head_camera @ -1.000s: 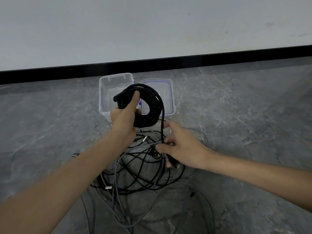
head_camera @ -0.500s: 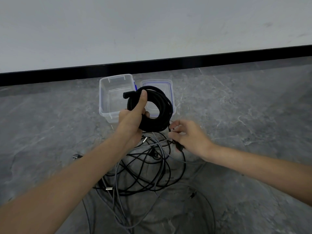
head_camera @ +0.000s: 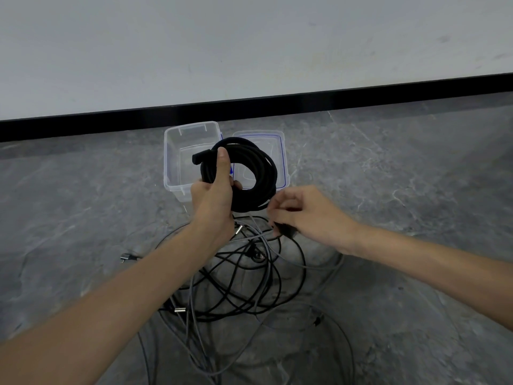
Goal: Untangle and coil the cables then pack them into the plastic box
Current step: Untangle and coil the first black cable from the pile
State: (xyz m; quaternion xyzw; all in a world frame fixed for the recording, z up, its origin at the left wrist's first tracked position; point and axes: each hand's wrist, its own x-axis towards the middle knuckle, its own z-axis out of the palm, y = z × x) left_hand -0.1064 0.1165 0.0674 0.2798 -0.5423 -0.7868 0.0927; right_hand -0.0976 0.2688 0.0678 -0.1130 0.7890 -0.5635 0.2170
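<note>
The person's left hand [head_camera: 213, 195] holds a coiled black cable [head_camera: 262, 173] up over the floor [head_camera: 388, 176], fingers wrapped round the bundle and thumb pressed flat along it. One end plug [head_camera: 200, 158] pokes out at the coil's upper left. The right hand [head_camera: 305, 212], just beside the coil's lower edge, has its fingers curled and pinching the cable's other end. Behind the coil stands the clear plastic box [head_camera: 177, 151], its blue-edged lid [head_camera: 281, 151] just beside it. A tangle of black and grey cables [head_camera: 244, 287] lies below the hands.
</note>
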